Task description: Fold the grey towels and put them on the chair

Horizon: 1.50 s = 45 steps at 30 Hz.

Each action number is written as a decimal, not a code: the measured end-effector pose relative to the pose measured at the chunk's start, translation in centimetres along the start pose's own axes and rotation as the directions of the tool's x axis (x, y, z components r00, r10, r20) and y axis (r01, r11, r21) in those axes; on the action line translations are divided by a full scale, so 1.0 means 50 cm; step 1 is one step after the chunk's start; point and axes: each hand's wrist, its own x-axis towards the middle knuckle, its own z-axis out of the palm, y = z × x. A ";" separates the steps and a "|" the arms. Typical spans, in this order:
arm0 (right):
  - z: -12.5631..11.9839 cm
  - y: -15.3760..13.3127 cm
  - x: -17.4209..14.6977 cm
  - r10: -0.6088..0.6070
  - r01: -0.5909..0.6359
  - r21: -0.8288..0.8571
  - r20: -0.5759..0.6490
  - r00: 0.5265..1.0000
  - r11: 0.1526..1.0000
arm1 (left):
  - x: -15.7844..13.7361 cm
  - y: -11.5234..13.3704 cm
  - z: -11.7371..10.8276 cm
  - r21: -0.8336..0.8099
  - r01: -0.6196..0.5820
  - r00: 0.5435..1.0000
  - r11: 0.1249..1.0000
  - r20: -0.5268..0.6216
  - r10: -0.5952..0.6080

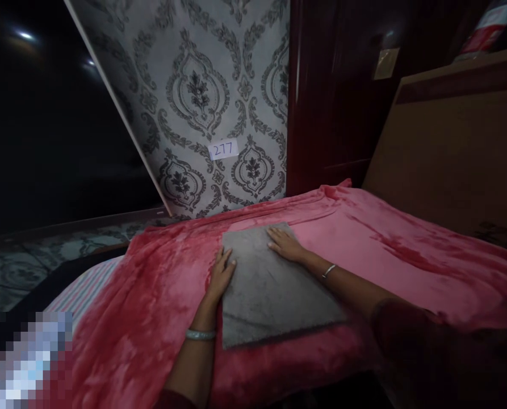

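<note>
Head view:
1. Gray sheet (pixel 270 287) lies flat on the red-pink blanket (pixel 163 284).
2. Left hand (pixel 222 274): fingers spread, thumb over the sheet's left edge.
3. Right hand (pixel 288 246): palm down, fingers loosely extended on the sheet near its far right corner.

From my distant seat I see a pink-red plush blanket (pixel 168 278), spread wide with some folds; what is under it, I cannot tell. Directly on it lies flat one grey rectangular sheet (pixel 265 289).
</note>
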 end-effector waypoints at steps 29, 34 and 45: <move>0.055 -0.194 0.111 -0.231 0.234 -0.077 0.043 0.972 0.969 | 0.029 -0.011 -0.030 -0.865 0.272 0.939 0.422 0.142 -0.314; 0.072 -0.262 0.058 -0.435 0.437 0.009 0.101 0.895 0.899 | 0.030 -0.009 -0.027 -0.879 0.265 0.918 0.398 0.103 -0.383; 0.055 -0.262 -0.215 -0.835 0.695 0.501 0.113 0.538 0.516 | 0.019 0.017 -0.019 -0.674 0.118 0.991 0.729 0.035 -0.128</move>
